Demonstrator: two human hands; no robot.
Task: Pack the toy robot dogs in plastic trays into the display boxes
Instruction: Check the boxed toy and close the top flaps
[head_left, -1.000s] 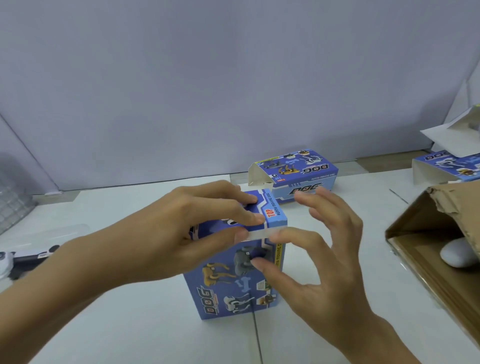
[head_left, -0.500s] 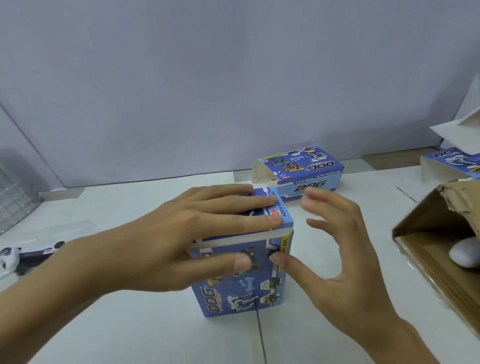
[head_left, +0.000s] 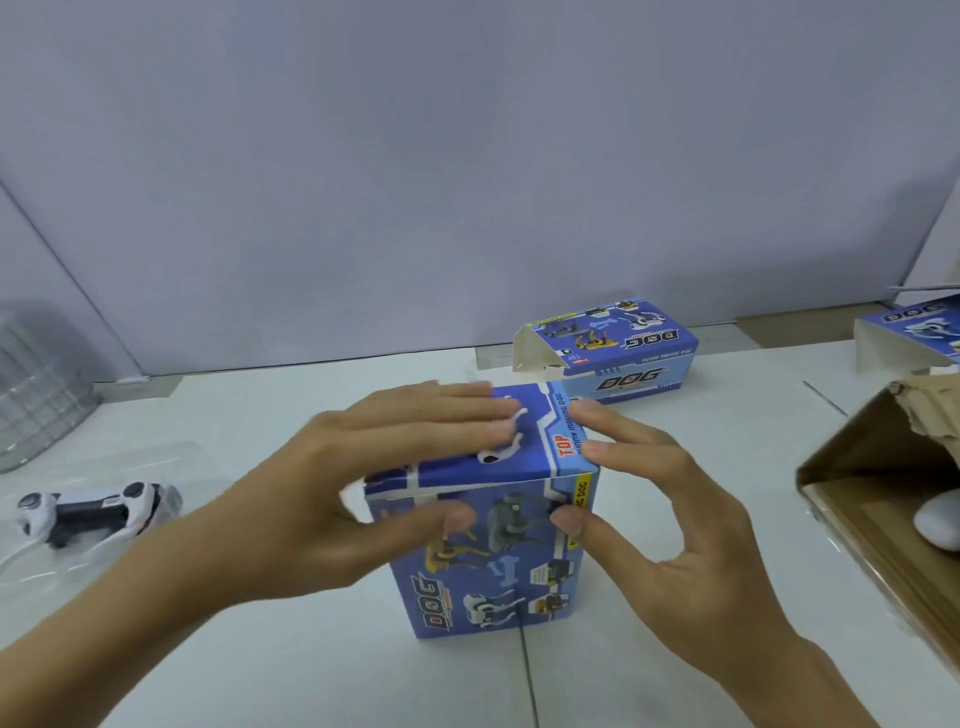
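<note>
A blue display box (head_left: 498, 571) printed with "DOG" stands upright at the middle of the white table (head_left: 260, 675), its top lid down. My left hand (head_left: 353, 488) lies over the lid with straight fingers pressing on it, its thumb against the front face. My right hand (head_left: 675, 519) pinches the box's top right corner, fingertips on the lid edge and thumb on the front. A white and black toy robot dog (head_left: 88, 512) lies in a clear plastic tray (head_left: 171, 457) at the left, apart from both hands.
A second blue box (head_left: 623, 353) lies on its side behind, end flap open. A third box (head_left: 914, 332) shows at the right edge. An open brown carton (head_left: 883, 509) holding a white object (head_left: 940, 519) sits at the right. A wire basket (head_left: 36, 395) stands far left.
The lid flap, held partly raised a second ago, has gone down flat onto the box. My left fingers flattened over the top and my right hand shifted to the top right corner.
</note>
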